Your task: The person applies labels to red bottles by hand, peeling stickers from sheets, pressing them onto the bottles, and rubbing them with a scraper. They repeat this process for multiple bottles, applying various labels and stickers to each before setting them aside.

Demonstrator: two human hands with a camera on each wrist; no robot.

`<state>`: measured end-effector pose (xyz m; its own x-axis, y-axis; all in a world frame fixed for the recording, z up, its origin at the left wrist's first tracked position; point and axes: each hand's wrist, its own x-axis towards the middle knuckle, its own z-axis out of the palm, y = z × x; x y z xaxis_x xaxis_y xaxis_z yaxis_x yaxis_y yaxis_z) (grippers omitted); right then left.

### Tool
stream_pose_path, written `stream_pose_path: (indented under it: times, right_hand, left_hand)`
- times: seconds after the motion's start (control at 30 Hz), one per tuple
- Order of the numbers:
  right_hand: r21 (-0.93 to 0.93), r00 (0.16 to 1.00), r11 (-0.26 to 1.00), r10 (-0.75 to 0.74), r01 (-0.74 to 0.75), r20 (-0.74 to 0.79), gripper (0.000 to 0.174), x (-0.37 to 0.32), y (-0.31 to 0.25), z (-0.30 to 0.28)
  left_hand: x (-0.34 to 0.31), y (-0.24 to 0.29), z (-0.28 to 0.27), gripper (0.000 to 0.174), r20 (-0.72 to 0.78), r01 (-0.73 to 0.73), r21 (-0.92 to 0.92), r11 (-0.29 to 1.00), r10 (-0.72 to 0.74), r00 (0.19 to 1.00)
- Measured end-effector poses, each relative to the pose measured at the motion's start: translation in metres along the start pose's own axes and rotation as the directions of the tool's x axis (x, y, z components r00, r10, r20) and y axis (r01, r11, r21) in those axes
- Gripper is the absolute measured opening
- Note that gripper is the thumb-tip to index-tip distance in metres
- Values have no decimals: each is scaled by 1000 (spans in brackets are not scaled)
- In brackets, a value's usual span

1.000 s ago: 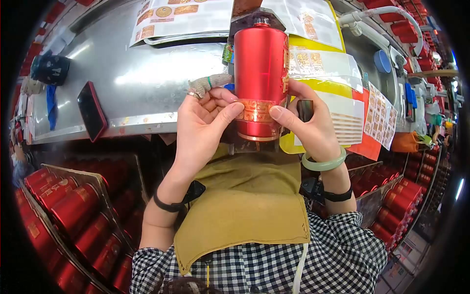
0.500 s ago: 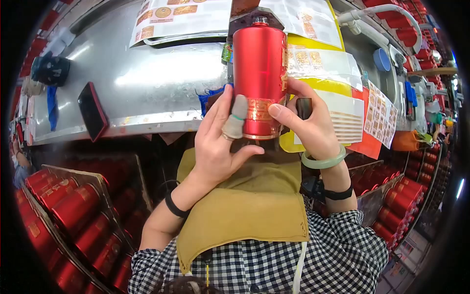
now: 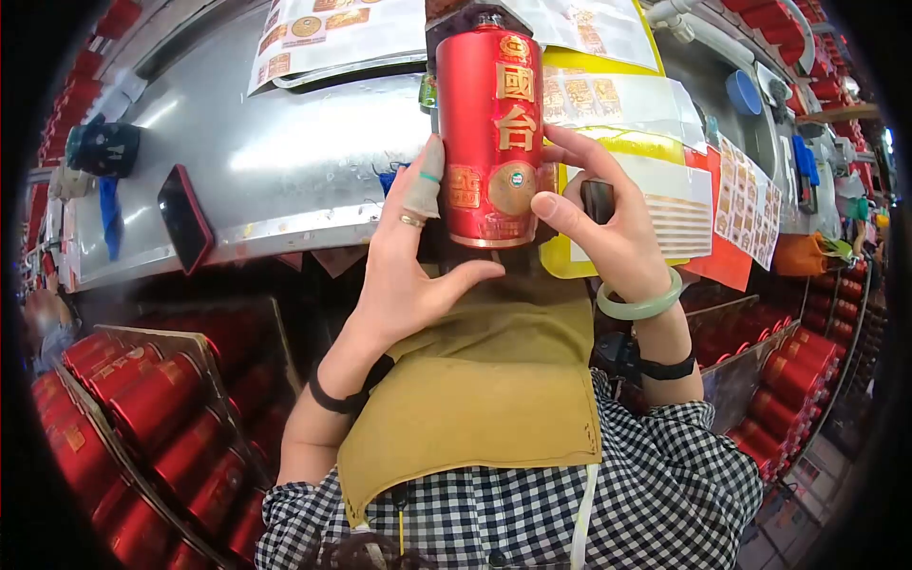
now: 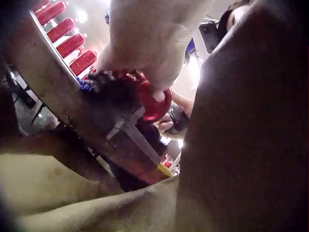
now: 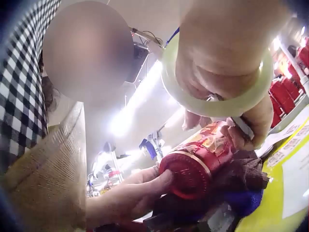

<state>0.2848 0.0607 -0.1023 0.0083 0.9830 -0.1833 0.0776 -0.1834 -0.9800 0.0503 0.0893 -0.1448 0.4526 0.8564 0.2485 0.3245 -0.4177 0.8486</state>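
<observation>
A red bottle with raised gold characters, a round gold emblem and a gold band lies neck away from me. Along its left side rest the straight fingers of my left hand, one wearing a pale finger cot. The left thumb reaches under the base; in the right wrist view its tip touches the bottle's base. My right hand, with a green bangle at the wrist, holds the bottle's right side between thumb and fingers. A dark flat tool is tucked in that hand.
Sheets of gold stickers and a strip sheet lie at the right over a yellow board. A phone lies on the metal table. Racks of red bottles stand at both sides below.
The bottle has turned, bringing the large gold characters and round emblem to the top. My left hand has gone from pinching at the gold band to lying flat-fingered along the left side.
</observation>
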Motion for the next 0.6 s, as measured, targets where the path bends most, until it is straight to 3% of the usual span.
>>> stream_pose_path:
  times: [0.03, 0.07, 0.13, 0.2, 0.27, 0.47, 0.53, 0.6]
  right_hand:
    - [-29, 1000, 1000, -6, 6, -1, 62, -1, 0, 0]
    - [-26, 1000, 1000, -7, 7, -1, 62, -2, 2, 2]
    - [50, 998, 998, -30, 33, -47, 63, -2, 7, 6]
    - [8, 1000, 1000, -8, 9, -30, 67, -2, 10, 4]
    - [-6, 995, 996, -92, 91, -41, 69, -1, 14, 6]
    - [-37, 997, 996, -82, 82, 16, 70, 2, 17, -4]
    - [8, 997, 998, -61, 61, 35, 72, 6, 21, -10]
    - [51, 998, 998, -43, 40, 56, 73, 6, 22, -13]
  left_hand:
    - [0, 3, 0, 93, 4, 2, 3, 1000, -2, 1000]
    - [2, 4, 1, 90, -17, 73, -201, 977, -78, 997]
    - [8, 7, 3, 84, -10, 185, -574, 797, -233, 972]
    - [16, 12, 4, 81, -10, 208, -558, 803, -257, 966]
    - [20, 12, 6, 84, -6, 177, -459, 871, -203, 979]
    - [24, 8, -12, 87, 135, 233, -430, 872, -193, 972]
    - [25, 14, -16, 88, 157, 325, -596, 734, -290, 944]
    - [25, 14, -16, 87, 158, 304, -560, 771, -261, 952]
